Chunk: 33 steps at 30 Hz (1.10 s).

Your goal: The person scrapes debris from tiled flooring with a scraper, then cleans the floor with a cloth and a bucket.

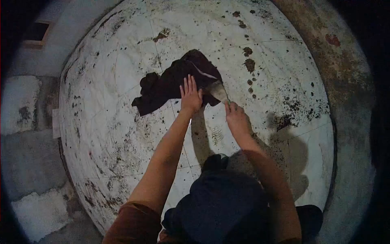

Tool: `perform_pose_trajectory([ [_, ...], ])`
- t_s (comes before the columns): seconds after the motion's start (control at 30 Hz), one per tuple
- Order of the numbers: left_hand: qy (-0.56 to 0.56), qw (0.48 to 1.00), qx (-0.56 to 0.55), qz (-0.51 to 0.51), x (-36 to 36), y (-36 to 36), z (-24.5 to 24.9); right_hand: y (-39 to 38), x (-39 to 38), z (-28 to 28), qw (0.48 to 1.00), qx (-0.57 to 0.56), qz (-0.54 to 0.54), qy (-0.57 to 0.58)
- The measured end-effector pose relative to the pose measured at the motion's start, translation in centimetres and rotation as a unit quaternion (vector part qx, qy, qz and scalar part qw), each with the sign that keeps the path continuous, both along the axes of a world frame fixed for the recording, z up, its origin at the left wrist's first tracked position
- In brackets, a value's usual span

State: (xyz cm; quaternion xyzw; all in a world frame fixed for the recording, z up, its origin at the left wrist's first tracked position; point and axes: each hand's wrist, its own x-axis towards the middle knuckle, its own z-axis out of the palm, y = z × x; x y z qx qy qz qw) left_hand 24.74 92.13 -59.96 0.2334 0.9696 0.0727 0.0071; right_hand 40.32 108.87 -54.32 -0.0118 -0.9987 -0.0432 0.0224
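A dark, crumpled cloth (170, 81) lies on the dirty white tiled floor (118, 134). Flat on its lower right part rests my left hand (191, 94), palm down with fingers apart. Just right of that, a scraper with a pale, wide blade (217, 91) touches the right edge of the cloth. My right hand (237, 116) is closed round the lower end of the scraper, its handle mostly hidden by the fingers. A light strip shows across the upper right of the cloth.
Dark clumps of dirt (249, 65) are scattered on the floor at the upper right, with more specks at the right and lower left. A stained wall (325, 53) borders the right side. Grey blocks (28, 154) stand at the left. My knees are near the bottom.
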Motion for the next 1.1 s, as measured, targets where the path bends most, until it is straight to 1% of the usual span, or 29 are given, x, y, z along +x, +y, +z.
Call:
perform_pose_trajectory([
  [0.03, -0.021, 1.000, 0.016, 0.000, -0.1, 0.1, 0.4, 0.5, 1.0, 0.2, 0.999, 0.034, 0.023, -0.011],
  [0.07, -0.025, 1.000, 0.014, 0.003, 0.2, -0.2, 0.3, 1.3, 1.1, 0.8, 0.998, 0.023, 0.030, -0.049],
  [0.13, -0.035, 0.999, 0.011, 0.009, 0.0, 0.4, 0.8, 3.1, 0.8, 3.1, 0.997, 0.014, 0.059, -0.040],
  [0.17, -0.028, 1.000, 0.009, 0.008, -0.1, 0.4, 0.8, 4.0, 0.3, 4.2, 0.998, 0.017, 0.056, -0.036],
  [0.23, -0.031, 1.000, 0.000, 0.005, -0.3, 0.4, 0.9, 5.2, -0.8, 6.1, 0.996, -0.024, 0.059, -0.067],
  [0.27, -0.040, 0.999, -0.013, 0.003, -0.2, 0.3, 0.8, 5.5, -1.4, 7.6, 0.996, -0.026, 0.060, -0.067],
  [0.33, -0.036, 0.999, -0.013, -0.001, 0.0, -0.3, 0.6, 5.7, -2.6, 10.4, 0.997, -0.073, 0.033, 0.008],
  [0.37, -0.029, 1.000, -0.011, -0.003, 0.1, -0.3, 0.4, 5.3, -3.2, 11.0, 0.992, -0.121, 0.029, 0.035],
  [0.43, 0.002, 1.000, 0.006, -0.005, -0.2, -0.1, -0.3, 3.1, -3.9, 9.8, 0.994, -0.111, 0.008, 0.023],
  [0.47, 0.004, 1.000, 0.008, -0.007, -0.2, -0.1, -0.2, 2.1, -4.0, 8.1, 0.995, -0.102, -0.014, 0.011],
  [0.5, -0.005, 1.000, 0.003, -0.008, -0.2, -0.1, -0.1, 1.1, -3.5, 3.8, 0.996, -0.088, -0.022, 0.002],
  [0.53, -0.015, 1.000, -0.003, -0.008, -0.4, -0.1, 0.0, 0.4, -2.1, 2.0, 0.998, -0.067, 0.014, 0.016],
  [0.6, -0.018, 1.000, -0.010, -0.008, -0.4, 0.1, 0.2, -0.1, 0.1, 1.3, 1.000, 0.011, 0.010, -0.017],
  [0.63, -0.025, 1.000, -0.002, -0.008, -0.5, 0.1, 0.5, 0.4, 0.2, 1.8, 1.000, 0.011, 0.014, -0.019],
  [0.7, -0.022, 1.000, -0.001, -0.014, -0.3, -0.2, 0.2, 2.0, 0.1, 4.9, 0.995, -0.017, 0.023, -0.096],
  [0.73, -0.020, 1.000, 0.003, -0.018, -0.3, -0.1, 0.1, 2.9, -0.4, 6.6, 0.995, -0.014, 0.019, -0.095],
  [0.8, -0.029, 0.999, -0.015, -0.005, -0.4, 0.0, 0.1, 4.5, -2.1, 9.8, 0.990, -0.066, 0.013, -0.122],
  [0.83, -0.034, 0.999, -0.021, -0.005, -0.4, -0.1, 0.1, 5.0, -2.9, 10.9, 0.993, -0.089, 0.036, -0.072],
  [0.87, -0.033, 0.999, -0.023, -0.006, -0.4, -0.2, 0.1, 4.5, -3.5, 11.0, 0.993, -0.090, 0.036, -0.071],
  [0.93, -0.022, 1.000, -0.015, -0.011, -0.3, -0.1, 0.0, 2.8, -4.8, 11.4, 0.995, -0.094, -0.012, 0.042],
  [1.0, -0.030, 0.999, -0.020, -0.014, -0.4, -0.1, 0.2, 0.8, -4.7, 8.2, 0.995, -0.087, -0.017, 0.039],
  [1.07, -0.040, 0.999, -0.023, -0.018, -0.5, -0.2, 0.5, -1.4, -3.1, 4.6, 0.978, -0.158, -0.078, -0.115],
  [1.1, -0.048, 0.998, -0.023, -0.013, -0.4, -0.1, 0.7, -1.7, -1.8, 3.8, 0.977, -0.157, -0.082, -0.118],
])
